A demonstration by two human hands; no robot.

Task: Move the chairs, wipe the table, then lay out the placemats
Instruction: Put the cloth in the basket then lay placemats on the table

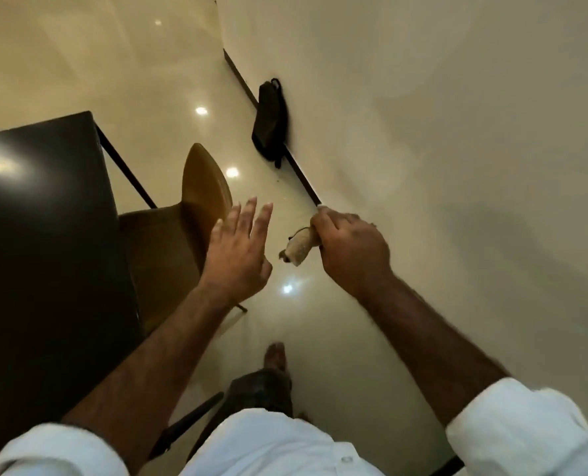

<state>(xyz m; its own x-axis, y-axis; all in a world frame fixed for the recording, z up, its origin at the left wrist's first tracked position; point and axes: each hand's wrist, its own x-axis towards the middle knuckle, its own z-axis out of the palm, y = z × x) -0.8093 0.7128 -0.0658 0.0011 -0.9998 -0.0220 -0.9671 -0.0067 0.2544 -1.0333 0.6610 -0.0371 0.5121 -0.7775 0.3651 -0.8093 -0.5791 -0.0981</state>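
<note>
My left grip (237,250) hovers released by the brown chair (169,242) beside the bench (45,218); my right grip (352,250) grasps a rolled cloth (297,250).

A black bag (270,121) is leaning against the wall (423,97) and standing on the shiny floor (114,63). A thin dark strip (302,178) is running along the bottom of the wall, and the bag is covering part of it. The floor is looking pale and glossy, and small bright spots of light (201,110) are shining on it. Soft grey shadows are lying on the cream wall.
</note>
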